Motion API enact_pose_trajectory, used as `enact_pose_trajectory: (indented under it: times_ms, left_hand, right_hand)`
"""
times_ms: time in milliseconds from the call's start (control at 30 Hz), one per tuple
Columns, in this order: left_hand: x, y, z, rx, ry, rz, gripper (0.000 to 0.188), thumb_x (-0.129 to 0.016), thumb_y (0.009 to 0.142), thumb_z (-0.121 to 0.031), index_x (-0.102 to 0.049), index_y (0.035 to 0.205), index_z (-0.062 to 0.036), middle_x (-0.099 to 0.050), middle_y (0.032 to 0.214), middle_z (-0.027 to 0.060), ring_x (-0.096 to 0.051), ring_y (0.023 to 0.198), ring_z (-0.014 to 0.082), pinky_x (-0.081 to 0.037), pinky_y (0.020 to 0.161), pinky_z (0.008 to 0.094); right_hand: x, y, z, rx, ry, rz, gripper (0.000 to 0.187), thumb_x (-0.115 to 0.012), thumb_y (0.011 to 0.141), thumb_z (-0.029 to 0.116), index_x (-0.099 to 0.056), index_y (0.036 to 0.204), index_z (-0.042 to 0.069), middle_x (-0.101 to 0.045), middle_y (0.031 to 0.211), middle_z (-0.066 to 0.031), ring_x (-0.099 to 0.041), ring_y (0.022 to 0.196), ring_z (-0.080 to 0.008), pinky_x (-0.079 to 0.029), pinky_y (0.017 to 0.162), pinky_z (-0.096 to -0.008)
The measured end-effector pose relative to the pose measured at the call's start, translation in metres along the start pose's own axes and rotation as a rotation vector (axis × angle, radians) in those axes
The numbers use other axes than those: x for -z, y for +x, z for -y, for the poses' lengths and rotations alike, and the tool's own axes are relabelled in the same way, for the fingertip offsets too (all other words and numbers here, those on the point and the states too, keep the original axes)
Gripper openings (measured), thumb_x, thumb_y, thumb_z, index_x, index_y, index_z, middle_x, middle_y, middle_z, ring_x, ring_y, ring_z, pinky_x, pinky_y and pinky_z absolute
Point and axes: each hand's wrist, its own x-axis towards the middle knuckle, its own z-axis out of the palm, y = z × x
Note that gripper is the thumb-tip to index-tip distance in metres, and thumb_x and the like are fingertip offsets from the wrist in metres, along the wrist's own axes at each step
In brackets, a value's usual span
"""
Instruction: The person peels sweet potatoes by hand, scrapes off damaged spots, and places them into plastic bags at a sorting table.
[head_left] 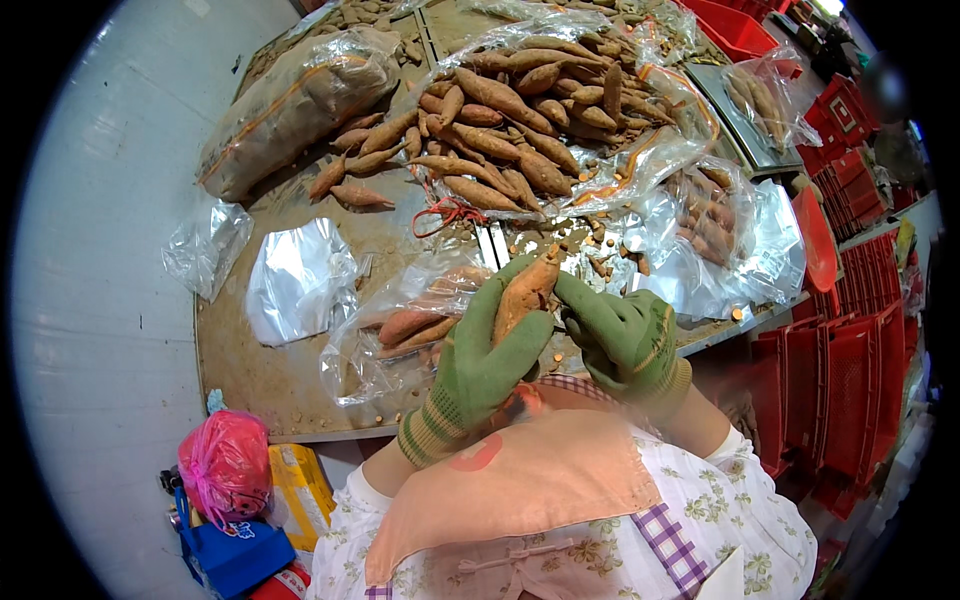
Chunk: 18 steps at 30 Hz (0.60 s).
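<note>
My left hand (490,350), in a green knit glove, is closed round a sweet potato (527,292), which points tip up in front of my chest. My right hand (625,340), gloved alike, is close beside it with curled fingers, its index finger at the potato's upper side. A thin dark thing shows by those fingers, too small to name. Left of my left hand lies a clear plastic bag (345,355) with sweet potatoes inside. Beyond both hands a large heap of sweet potatoes (490,140) spills out of an opened clear plastic sack (610,190).
A full clear sack (300,110) lies at the far left, near flat plastic bags (300,280). Small cut-off bits (600,265) litter the table (240,385). On the right are a bagged batch (705,215), a scale (745,120) and stacked red crates (835,380).
</note>
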Motion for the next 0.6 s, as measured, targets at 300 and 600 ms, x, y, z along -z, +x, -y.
enact_pose_trajectory:
  times_ms: [300, 600]
  left_hand:
    - [-0.001, -0.001, -0.008, 0.069, 0.078, 0.007, 0.032, -0.067, 0.090, -0.002, -0.062, 0.122, -0.0012, -0.053, 0.137, 0.0323, -0.063, 0.115, 0.0447, -0.055, 0.093, 0.0451]
    - [-0.001, 0.001, 0.002, -0.130, 0.121, 0.016, 0.045, -0.064, 0.096, -0.010, -0.051, 0.135, 0.0083, -0.054, 0.137, 0.0266, -0.063, 0.116, 0.0350, -0.051, 0.099, 0.0394]
  right_hand:
    - [0.001, 0.000, 0.003, -0.014, 0.007, -0.005, 0.048, -0.070, 0.085, 0.017, -0.059, 0.131, 0.009, -0.067, 0.080, -0.0074, -0.064, 0.058, -0.0291, -0.047, 0.052, -0.0417]
    - [-0.004, -0.002, -0.008, 0.055, -0.082, -0.032, 0.053, -0.072, 0.079, 0.017, -0.061, 0.130, 0.011, -0.062, 0.074, -0.0038, -0.062, 0.055, -0.0253, -0.045, 0.049, -0.0393]
